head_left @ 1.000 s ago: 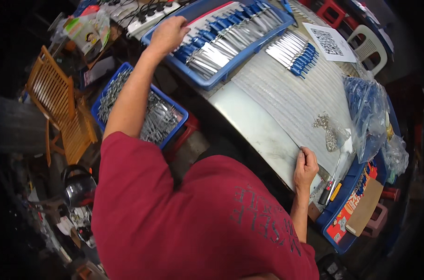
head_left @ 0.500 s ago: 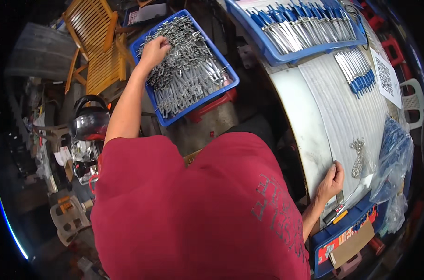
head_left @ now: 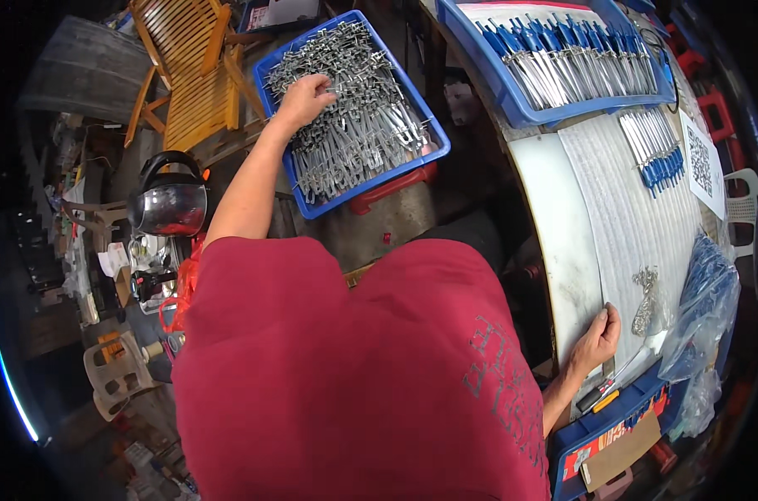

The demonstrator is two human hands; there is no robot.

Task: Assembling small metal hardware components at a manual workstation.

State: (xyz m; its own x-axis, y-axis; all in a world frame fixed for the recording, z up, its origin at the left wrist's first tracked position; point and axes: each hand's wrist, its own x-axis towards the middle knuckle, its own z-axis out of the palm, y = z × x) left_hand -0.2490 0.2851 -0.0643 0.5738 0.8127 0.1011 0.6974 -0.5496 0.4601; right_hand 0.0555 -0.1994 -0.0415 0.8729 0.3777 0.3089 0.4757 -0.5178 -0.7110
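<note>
My left hand (head_left: 305,102) is over a blue plastic tray (head_left: 438,154) heaped with small silvery metal parts (head_left: 354,125). Its fingers are bent together at the parts; whatever is between them is too small to make out. On the right, my right hand (head_left: 598,341) rests by the near edge of the white worktable (head_left: 554,217), at the border of a white foam sheet (head_left: 617,200). Thumb and fingers press together there, and I cannot see what they hold. Close to that hand lies a clear bag of small metal pieces (head_left: 645,302).
A second blue tray (head_left: 554,114) holds rows of slim metal pieces with blue ends (head_left: 563,63). Similar pieces (head_left: 653,154) lie on the foam sheet. A blue bin (head_left: 567,442), a yellow-handled tool (head_left: 606,402), a kettle (head_left: 169,204) and a wooden chair (head_left: 191,92) are around me.
The whole view has shifted, moving tray and table rightward in the picture. My left hand has moved slightly toward the middle of the heap; my right hand stays at the table edge.
</note>
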